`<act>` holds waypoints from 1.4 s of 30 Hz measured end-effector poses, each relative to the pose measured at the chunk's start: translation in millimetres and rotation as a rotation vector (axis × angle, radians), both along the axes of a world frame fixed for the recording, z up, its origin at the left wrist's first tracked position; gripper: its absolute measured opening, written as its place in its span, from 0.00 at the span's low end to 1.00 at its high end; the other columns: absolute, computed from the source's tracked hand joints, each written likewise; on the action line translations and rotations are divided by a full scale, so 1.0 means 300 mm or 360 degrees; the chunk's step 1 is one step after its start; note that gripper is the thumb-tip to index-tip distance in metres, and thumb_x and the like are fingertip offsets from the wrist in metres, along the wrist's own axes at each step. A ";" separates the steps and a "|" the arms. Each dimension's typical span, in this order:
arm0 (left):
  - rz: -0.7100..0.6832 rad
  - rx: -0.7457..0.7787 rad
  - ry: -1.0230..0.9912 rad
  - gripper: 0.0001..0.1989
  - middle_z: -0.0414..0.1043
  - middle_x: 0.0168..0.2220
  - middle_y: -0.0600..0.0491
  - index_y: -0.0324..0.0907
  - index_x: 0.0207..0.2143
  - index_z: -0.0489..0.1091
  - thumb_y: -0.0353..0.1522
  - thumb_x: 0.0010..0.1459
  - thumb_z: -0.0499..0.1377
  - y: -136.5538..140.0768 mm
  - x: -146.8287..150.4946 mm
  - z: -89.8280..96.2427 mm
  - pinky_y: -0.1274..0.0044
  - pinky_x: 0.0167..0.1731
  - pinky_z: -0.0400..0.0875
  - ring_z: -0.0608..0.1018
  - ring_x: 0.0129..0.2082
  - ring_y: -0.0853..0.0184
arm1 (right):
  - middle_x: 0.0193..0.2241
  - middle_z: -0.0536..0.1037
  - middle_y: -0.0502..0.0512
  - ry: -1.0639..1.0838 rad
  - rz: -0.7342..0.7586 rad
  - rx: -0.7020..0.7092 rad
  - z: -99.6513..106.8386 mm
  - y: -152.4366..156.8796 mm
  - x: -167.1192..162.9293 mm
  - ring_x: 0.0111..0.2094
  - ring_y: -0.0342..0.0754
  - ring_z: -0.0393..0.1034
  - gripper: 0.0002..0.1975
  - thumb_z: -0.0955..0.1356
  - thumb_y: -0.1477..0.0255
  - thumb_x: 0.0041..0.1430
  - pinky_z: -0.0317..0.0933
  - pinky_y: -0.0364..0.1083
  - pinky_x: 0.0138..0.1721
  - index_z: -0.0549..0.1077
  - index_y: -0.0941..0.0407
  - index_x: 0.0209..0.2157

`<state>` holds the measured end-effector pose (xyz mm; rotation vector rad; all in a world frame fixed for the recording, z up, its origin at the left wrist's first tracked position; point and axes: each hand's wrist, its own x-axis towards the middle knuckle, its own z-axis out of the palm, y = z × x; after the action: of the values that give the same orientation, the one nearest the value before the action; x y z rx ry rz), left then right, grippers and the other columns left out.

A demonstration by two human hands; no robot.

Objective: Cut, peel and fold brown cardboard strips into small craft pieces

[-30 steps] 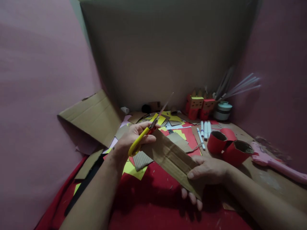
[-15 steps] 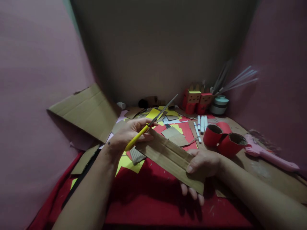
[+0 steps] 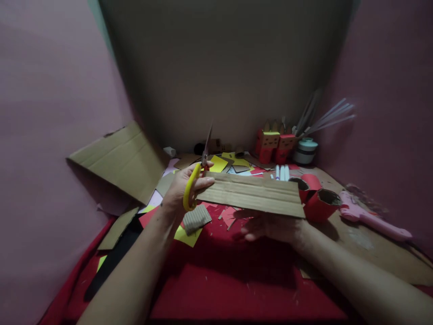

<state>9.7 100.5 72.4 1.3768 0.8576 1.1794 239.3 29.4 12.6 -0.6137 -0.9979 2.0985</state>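
Observation:
My left hand (image 3: 181, 187) is closed on a pair of yellow-handled scissors (image 3: 191, 187), blades pointing up, and on the left end of a long cardboard strip (image 3: 252, 194). The strip is held level above the red cloth, with crease lines along its length. Beneath its right half is my right hand (image 3: 267, 225), fingers stretched out and apart, partly hidden by the strip. Whether its palm touches the strip I cannot tell. Under my left hand lies a small piece of corrugated cardboard (image 3: 196, 220) on yellow paper (image 3: 188, 238).
Red-covered tubes (image 3: 321, 205) and a pink glue gun (image 3: 375, 221) stand or lie at the right. White markers (image 3: 282, 173), red figures with faces (image 3: 270, 144) and a lidded jar (image 3: 305, 150) are behind. A large cardboard sheet (image 3: 122, 158) leans at the left.
The strip has swung up to nearly level. My right hand has let go of its right end and opened beneath it. The scissors have turned more upright in my left hand.

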 end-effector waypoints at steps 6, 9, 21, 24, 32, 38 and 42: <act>0.0144 0.0009 -0.0181 0.21 0.60 0.22 0.61 0.40 0.41 0.71 0.29 0.41 0.68 -0.049 0.078 -0.032 0.85 0.17 0.57 0.64 0.19 0.77 | 0.37 0.79 0.57 0.0228 -0.0631 0.0177 0.022 -0.007 -0.169 0.35 0.48 0.73 0.08 0.72 0.74 0.49 0.65 0.50 0.43 0.77 0.59 0.34; 0.0190 0.0056 -0.0246 0.21 0.58 0.20 0.63 0.40 0.40 0.70 0.29 0.40 0.69 -0.056 0.098 -0.054 0.86 0.16 0.54 0.61 0.17 0.78 | 0.23 0.77 0.52 0.0323 -0.0921 -0.0034 0.045 0.023 -0.212 0.27 0.45 0.72 0.06 0.74 0.74 0.44 0.66 0.47 0.38 0.76 0.61 0.26; 0.0261 0.0296 -0.0312 0.20 0.61 0.23 0.62 0.44 0.42 0.69 0.27 0.44 0.68 -0.064 0.107 -0.070 0.86 0.17 0.57 0.62 0.18 0.79 | 0.16 0.74 0.48 0.0392 -0.1122 -0.0384 0.105 0.058 -0.230 0.22 0.43 0.70 0.06 0.72 0.81 0.43 0.68 0.47 0.34 0.72 0.59 0.19; 0.0266 0.0278 -0.0315 0.21 0.61 0.23 0.62 0.45 0.42 0.68 0.28 0.44 0.67 -0.071 0.110 -0.065 0.85 0.15 0.55 0.60 0.17 0.79 | 0.15 0.72 0.46 0.0585 -0.1219 -0.0470 0.104 0.078 -0.244 0.21 0.41 0.68 0.07 0.73 0.80 0.45 0.68 0.46 0.34 0.72 0.58 0.20; 0.0268 0.0305 -0.0283 0.22 0.61 0.24 0.63 0.45 0.43 0.67 0.28 0.45 0.67 -0.083 0.115 -0.062 0.85 0.14 0.55 0.60 0.16 0.79 | 0.21 0.78 0.48 0.0633 -0.1263 -0.0588 0.129 0.076 -0.255 0.26 0.41 0.71 0.07 0.71 0.83 0.49 0.67 0.42 0.34 0.74 0.58 0.24; 0.0314 0.0319 -0.0254 0.22 0.62 0.22 0.63 0.45 0.44 0.68 0.30 0.45 0.67 -0.094 0.118 -0.059 0.85 0.16 0.60 0.63 0.17 0.78 | 0.24 0.80 0.50 0.0593 -0.1249 -0.0436 0.129 0.089 -0.246 0.26 0.44 0.72 0.05 0.70 0.82 0.47 0.68 0.46 0.34 0.75 0.59 0.27; 0.0279 0.0205 -0.0318 0.23 0.62 0.23 0.63 0.45 0.43 0.69 0.30 0.43 0.69 -0.097 0.112 -0.039 0.84 0.15 0.60 0.63 0.15 0.79 | 0.25 0.80 0.50 0.0551 -0.1269 -0.0219 0.124 0.086 -0.216 0.28 0.44 0.73 0.06 0.72 0.80 0.43 0.67 0.46 0.36 0.75 0.59 0.27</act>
<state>43.3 71.4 60.8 1.2792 0.7821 1.5033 174.6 55.3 49.9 -0.5645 -0.3215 1.4832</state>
